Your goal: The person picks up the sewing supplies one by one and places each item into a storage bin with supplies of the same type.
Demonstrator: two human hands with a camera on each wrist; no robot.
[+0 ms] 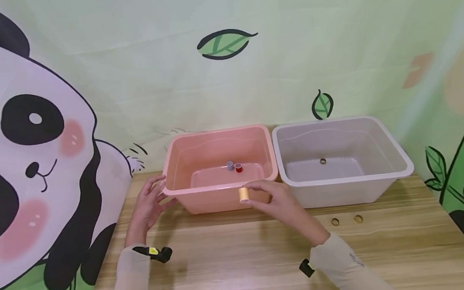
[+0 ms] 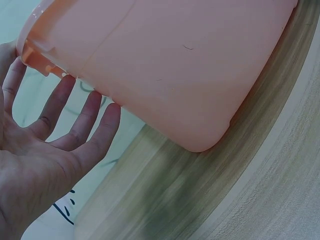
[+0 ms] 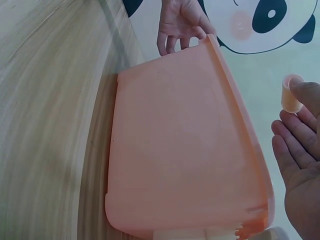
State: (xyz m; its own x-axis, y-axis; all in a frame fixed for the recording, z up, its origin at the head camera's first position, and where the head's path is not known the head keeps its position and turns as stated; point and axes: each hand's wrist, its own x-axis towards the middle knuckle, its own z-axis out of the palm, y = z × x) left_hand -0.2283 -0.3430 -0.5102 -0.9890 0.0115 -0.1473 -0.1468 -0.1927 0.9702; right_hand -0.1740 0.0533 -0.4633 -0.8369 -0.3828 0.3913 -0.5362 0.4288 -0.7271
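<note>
Tabletop (image 1: pixel 234 264): wood runs from bins' front to frame bottom. Grey bin (image 1: pixel 340 193) just R of pink bin (image 1: pixel 212 202). L hand (image 1: pixel 149 208): fingers spread, touching pink's L edge. R hand (image 1: pixel 280 203): pinching tan cyl. (image 1: pixel 243 195) nr. pink's front rim, apart. Grey cyl. (image 1: pixel 230 166) + red cyl. (image 1: pixel 239 168) in pink; 2 rings (image 1: pixel 332 222) on wood, 1 in grey.

Backdrop (image 1: pixel 146 69): pale green, faintly creased
Panda (image 1: pixel 46 152): printed at left, pink-cheeked
Larger leaf (image 1: pixel 225 45): printed high, lying sideways
Smaller leaf (image 1: pixel 322 105): lower, further right, upright
Table (image 1: pixel 233 255): light wood grain
</note>
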